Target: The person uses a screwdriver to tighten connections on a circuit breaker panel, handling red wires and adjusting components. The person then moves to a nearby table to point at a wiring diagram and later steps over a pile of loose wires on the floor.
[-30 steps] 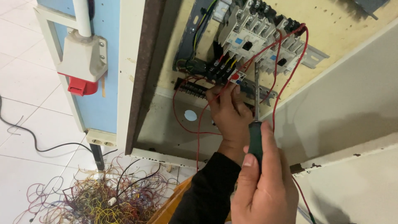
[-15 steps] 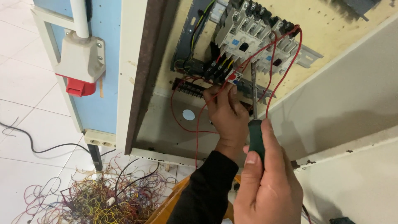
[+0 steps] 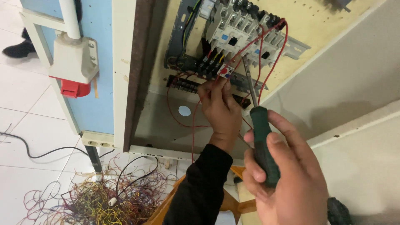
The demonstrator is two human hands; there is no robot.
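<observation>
My left hand [image 3: 221,108] reaches into an open electrical cabinet and pinches a thin red wire [image 3: 193,125] just under the small relay with a red button [image 3: 225,71]. My right hand [image 3: 283,175] grips a screwdriver with a dark green handle [image 3: 262,141]. Its metal shaft [image 3: 249,85] points up toward the relay and the white contactor blocks [image 3: 237,29] on a metal rail. More red wires [image 3: 275,58] loop from the contactors down past the shaft. A black terminal strip [image 3: 183,84] lies to the left of my left hand.
The cabinet door edge [image 3: 123,75] stands open on the left, with a grey and red socket [image 3: 73,66] on the blue side panel. A tangle of coloured wire scraps [image 3: 104,200] lies on the white tiled floor. An orange wooden stool [image 3: 237,200] is below my arms.
The view has shifted a little. My right hand has brought the screwdriver slightly higher and closer to the relay. My left hand stays on the red wire.
</observation>
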